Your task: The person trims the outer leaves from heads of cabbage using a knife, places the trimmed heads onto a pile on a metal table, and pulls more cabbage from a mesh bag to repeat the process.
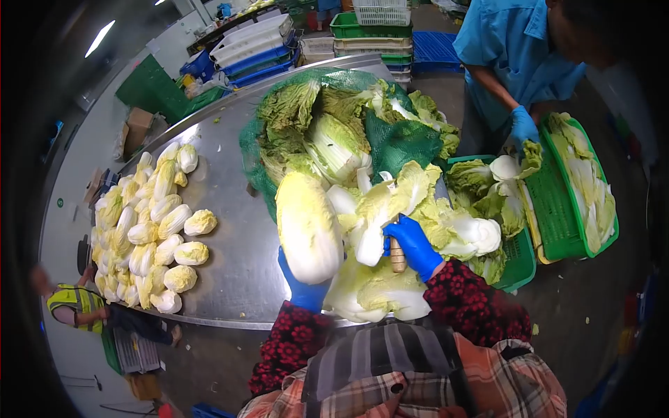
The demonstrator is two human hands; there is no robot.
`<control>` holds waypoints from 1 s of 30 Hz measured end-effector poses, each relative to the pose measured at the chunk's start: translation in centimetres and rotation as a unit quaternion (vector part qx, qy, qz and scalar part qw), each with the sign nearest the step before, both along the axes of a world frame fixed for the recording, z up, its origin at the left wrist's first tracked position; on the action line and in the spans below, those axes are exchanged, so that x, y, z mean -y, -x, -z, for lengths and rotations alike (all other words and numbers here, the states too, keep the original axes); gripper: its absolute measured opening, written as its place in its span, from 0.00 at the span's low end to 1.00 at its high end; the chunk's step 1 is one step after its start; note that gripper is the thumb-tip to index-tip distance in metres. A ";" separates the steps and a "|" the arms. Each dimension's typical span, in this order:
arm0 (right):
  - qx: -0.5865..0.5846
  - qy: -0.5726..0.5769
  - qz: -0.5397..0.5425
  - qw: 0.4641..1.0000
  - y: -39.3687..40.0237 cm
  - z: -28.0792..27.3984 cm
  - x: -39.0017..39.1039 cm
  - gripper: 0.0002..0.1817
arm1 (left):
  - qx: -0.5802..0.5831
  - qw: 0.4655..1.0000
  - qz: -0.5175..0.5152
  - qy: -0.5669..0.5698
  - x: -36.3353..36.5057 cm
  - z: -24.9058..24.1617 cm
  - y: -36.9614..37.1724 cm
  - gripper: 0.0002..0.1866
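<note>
My gloved left hand (302,284) is wrapped round the base of a large pale napa cabbage (308,226), holding it tilted over the near edge of the table. My right hand (415,245), also in a blue glove, is closed round a tan, banded knife handle (398,256); the blade is hidden. Right at its fingers lies a loose cabbage leaf (371,237). Below both hands, more stripped leaves (380,289) lie at the table edge. Beyond them, untrimmed cabbages (334,146) with wilted outer leaves rest in a green mesh sack (401,143).
Trimmed cabbages (164,209) cover the left of the metal table (233,258). At right, green crates (557,188) hold leaves, and a co-worker in blue (516,56) grips a leaf there. Stacked crates (373,28) stand behind. Another person (77,306) is at far left.
</note>
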State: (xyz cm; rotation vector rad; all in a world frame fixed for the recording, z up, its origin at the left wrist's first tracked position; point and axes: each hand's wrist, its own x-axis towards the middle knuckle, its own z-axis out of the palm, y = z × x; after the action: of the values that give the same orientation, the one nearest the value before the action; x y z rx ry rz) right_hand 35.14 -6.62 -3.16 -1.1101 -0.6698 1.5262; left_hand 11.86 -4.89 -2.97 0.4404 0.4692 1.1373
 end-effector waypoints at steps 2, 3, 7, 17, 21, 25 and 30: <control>0.056 -0.001 -0.041 0.998 -0.3 -3.1 -0.1 0.24 | 0.032 0.991 0.131 0.008 -0.2 1.6 0.7 0.34; 0.012 -0.056 -0.049 0.997 0.2 -4.9 -0.1 0.33 | 0.081 0.976 0.198 0.052 -0.3 1.3 0.5 0.35; 0.065 -0.072 -0.071 0.993 0.6 -5.8 -1.2 0.28 | -0.090 0.985 0.125 0.071 2.1 -0.3 -1.6 0.36; 0.015 -0.068 -0.144 0.987 -1.5 -7.8 -1.1 0.28 | 0.188 0.913 0.333 0.139 1.2 4.8 -0.7 0.45; 0.041 -0.068 -0.144 0.986 -2.5 -7.7 -1.8 0.25 | 0.179 0.915 0.325 0.155 2.2 -0.9 -2.1 0.54; 0.026 -0.076 -0.121 0.989 -2.4 -8.2 -1.7 0.25 | 0.237 0.884 0.378 0.142 2.0 0.5 -2.1 0.53; 0.031 -0.008 -0.224 0.974 -4.6 -8.1 -1.6 0.23 | 0.020 0.959 0.218 0.182 2.7 -0.5 -2.8 0.37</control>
State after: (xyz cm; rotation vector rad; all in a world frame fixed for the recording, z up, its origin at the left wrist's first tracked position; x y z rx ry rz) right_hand 39.73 -5.03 4.93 -1.0418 -1.0258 1.8659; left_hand 14.61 -7.56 -2.50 0.1831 0.5036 0.6142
